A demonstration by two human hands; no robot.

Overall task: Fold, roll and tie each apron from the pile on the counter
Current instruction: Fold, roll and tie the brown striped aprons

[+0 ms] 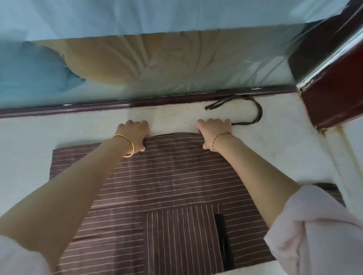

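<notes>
A brown apron (171, 178) with thin white stripes lies flat on the white counter (32, 148). Its pocket (181, 236) has upright stripes and sits near me, with a black strip (223, 239) on its right side. My left hand (135, 133) and my right hand (214, 130) both grip the apron's far edge, fingers curled over it and thumbs on top of the cloth. A dark tie strap (257, 113) runs from under my right hand and loops toward the counter's back edge.
A dark purple rail (116, 106) borders the counter's far side below a reflective glass pane. A dark red post (332, 97) stands at the back right. More striped cloth (331, 190) shows at the right behind my sleeve.
</notes>
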